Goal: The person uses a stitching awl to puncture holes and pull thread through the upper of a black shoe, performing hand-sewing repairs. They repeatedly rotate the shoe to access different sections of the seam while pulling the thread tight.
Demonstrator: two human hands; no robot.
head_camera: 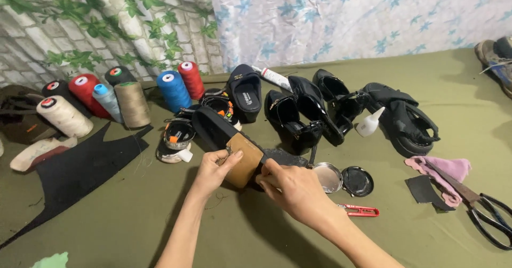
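Observation:
My left hand (216,168) grips a black shoe (213,126) turned sole-up, its tan heel end (244,160) facing me. Beside it, my right hand (290,185) presses on the same shoe's heel end, fingers closed against the sole. A dark flat piece (285,157) sticks out from behind the right hand. Both hands hold the shoe just above the green cloth-covered surface (160,220).
Several thread cones (133,104) stand at back left. Black shoes (298,113) and sandals (405,118) lie behind. Also here: a white glue bottle (369,123), an open round tin with lid (341,178), red snips (360,210), scissors (488,212), a pink rag (453,169), black sheet material (80,169).

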